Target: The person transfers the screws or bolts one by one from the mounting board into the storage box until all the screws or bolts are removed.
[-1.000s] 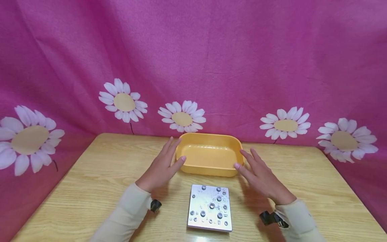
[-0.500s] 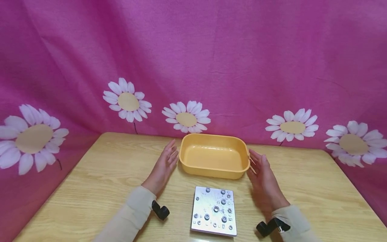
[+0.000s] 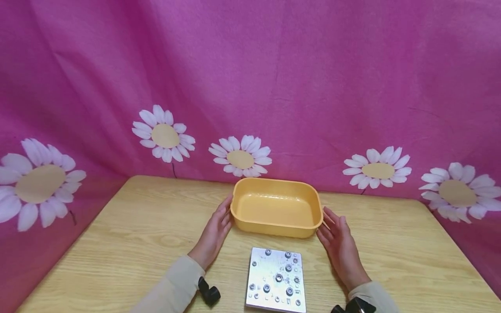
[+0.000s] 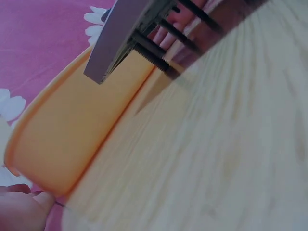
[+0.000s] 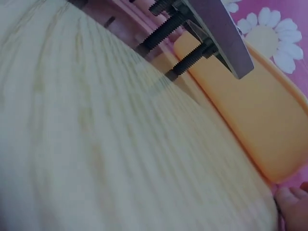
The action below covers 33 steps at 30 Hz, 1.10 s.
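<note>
A yellow rectangular plastic tub (image 3: 277, 229) with rounded corners stands at the back of the table. My left hand (image 3: 213, 232) is at its left side, the fingertips against or very near the wall. On the other side, my right hand (image 3: 341, 245) has its palm turned inward and its fingers at the tub's right end. Neither hand visibly curls round the tub. Parts of the hands also show beside the tub's end in the left wrist view, at the left hand (image 4: 21, 209), and in the right wrist view, at the right hand (image 5: 293, 207).
In front of the tub a square metal plate (image 3: 270, 271) carries several bolts. The left wrist view shows the plate (image 4: 115, 43) raised on threaded bolts above the wooden table (image 3: 156, 226). A pink curtain (image 3: 297, 87) with daisies hangs behind.
Both hands have moved from near the tub's front corners to outside its two ends, then closed in towards its walls. The whole scene sits slightly lower in the head view.
</note>
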Motion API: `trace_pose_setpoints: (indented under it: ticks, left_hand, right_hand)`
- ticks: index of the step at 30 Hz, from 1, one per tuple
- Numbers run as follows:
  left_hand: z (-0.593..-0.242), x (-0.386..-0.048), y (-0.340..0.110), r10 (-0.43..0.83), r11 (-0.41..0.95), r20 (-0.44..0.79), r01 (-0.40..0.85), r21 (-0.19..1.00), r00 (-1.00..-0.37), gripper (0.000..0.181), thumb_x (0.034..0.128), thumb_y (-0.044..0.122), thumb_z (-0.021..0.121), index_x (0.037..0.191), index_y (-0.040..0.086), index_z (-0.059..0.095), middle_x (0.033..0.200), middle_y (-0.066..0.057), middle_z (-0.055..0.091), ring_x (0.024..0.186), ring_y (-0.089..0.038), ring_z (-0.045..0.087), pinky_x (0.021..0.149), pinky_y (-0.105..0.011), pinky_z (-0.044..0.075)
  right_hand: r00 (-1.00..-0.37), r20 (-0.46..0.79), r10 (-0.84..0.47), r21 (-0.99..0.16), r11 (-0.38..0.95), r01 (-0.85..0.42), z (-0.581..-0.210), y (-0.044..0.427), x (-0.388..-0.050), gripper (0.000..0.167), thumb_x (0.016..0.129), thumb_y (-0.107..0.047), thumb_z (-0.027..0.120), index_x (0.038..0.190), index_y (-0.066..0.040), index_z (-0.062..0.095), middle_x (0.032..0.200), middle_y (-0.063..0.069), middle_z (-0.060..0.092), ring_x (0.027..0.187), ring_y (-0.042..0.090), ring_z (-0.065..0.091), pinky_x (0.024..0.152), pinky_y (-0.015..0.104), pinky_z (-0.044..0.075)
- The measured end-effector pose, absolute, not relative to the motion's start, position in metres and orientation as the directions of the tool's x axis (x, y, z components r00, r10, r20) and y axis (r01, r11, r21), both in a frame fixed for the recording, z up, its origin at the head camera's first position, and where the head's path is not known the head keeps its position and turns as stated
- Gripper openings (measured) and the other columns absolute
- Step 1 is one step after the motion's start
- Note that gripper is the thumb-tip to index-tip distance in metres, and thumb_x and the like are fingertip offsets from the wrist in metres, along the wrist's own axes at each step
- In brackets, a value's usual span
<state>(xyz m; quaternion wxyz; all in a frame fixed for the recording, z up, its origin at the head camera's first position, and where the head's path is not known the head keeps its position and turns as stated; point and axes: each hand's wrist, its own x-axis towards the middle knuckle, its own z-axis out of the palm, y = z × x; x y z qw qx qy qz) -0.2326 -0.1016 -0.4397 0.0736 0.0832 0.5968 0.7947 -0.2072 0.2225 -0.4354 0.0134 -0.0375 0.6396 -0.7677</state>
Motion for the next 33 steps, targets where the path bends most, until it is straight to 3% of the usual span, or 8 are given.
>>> trace_pose_setpoints:
  ticks: [7, 13, 17, 21, 33]
  left_hand:
    - [-0.447, -0.231, -0.102, 0.229, -0.291, 0.016, -0.053, 0.955, -0.973, 0.058, 0.1, 0.048, 0.037, 0.151, 0.021, 0.032, 0.159, -0.001, 0.018, 0.145, -0.024, 0.017, 0.118, -0.039, 0.018]
    - [-0.449, -0.232, -0.103, 0.211, -0.253, 0.007, -0.048, 0.966, -0.977, 0.049, 0.1029, 0.042, 0.036, 0.147, 0.021, 0.038, 0.157, -0.002, 0.022, 0.144, -0.022, 0.022, 0.117, -0.04, 0.021]
    - [-0.45, -0.235, -0.101, 0.18, -0.193, 0.002, -0.033, 0.981, -0.984, 0.039, 0.1048, 0.032, 0.038, 0.142, 0.022, 0.045, 0.154, -0.002, 0.029, 0.141, -0.019, 0.029, 0.115, -0.038, 0.027]
    - [-0.451, -0.236, -0.099, 0.123, -0.105, 0.008, -0.005, 0.995, -0.992, 0.034, 0.1032, 0.028, 0.045, 0.137, 0.026, 0.05, 0.149, -0.002, 0.036, 0.137, -0.02, 0.036, 0.112, -0.037, 0.032]
    - [-0.454, -0.236, -0.1, 0.013, 0.091, 0.089, 0.09, 0.992, -0.996, 0.028, 0.0956, 0.024, 0.061, 0.122, 0.018, 0.059, 0.137, -0.005, 0.05, 0.131, -0.025, 0.045, 0.11, -0.039, 0.036]
  right_hand:
    - [-0.992, 0.092, -0.082, -0.987, -0.138, -0.08, -0.446, 0.222, -0.207, 0.065, 0.104, -0.047, 0.027, 0.152, -0.003, 0.021, 0.156, 0.021, 0.021, 0.14, 0.031, 0.031, 0.104, 0.027, 0.039]
    - [-0.997, 0.062, -0.036, -0.995, -0.077, -0.059, -0.451, 0.219, -0.207, 0.059, 0.103, -0.039, 0.042, 0.151, -0.009, 0.027, 0.155, 0.015, 0.025, 0.137, 0.03, 0.035, 0.102, 0.027, 0.042]
    - [-0.997, 0.072, 0.014, -0.997, -0.001, -0.072, -0.452, 0.219, -0.209, 0.055, 0.101, -0.034, 0.05, 0.149, -0.015, 0.033, 0.15, 0.016, 0.033, 0.129, 0.016, 0.047, 0.098, 0.026, 0.045]
    - [-0.991, 0.129, 0.029, -0.991, 0.028, -0.128, -0.454, 0.22, -0.21, 0.052, 0.101, -0.028, 0.052, 0.147, -0.011, 0.036, 0.143, 0.021, 0.039, 0.117, 0.005, 0.054, 0.096, 0.026, 0.048]
    - [-0.984, 0.134, 0.115, -0.987, 0.105, -0.122, -0.452, 0.219, -0.209, 0.043, 0.099, -0.027, 0.054, 0.138, -0.008, 0.048, 0.124, 0.022, 0.052, 0.109, 0.02, 0.061, 0.089, 0.028, 0.053]
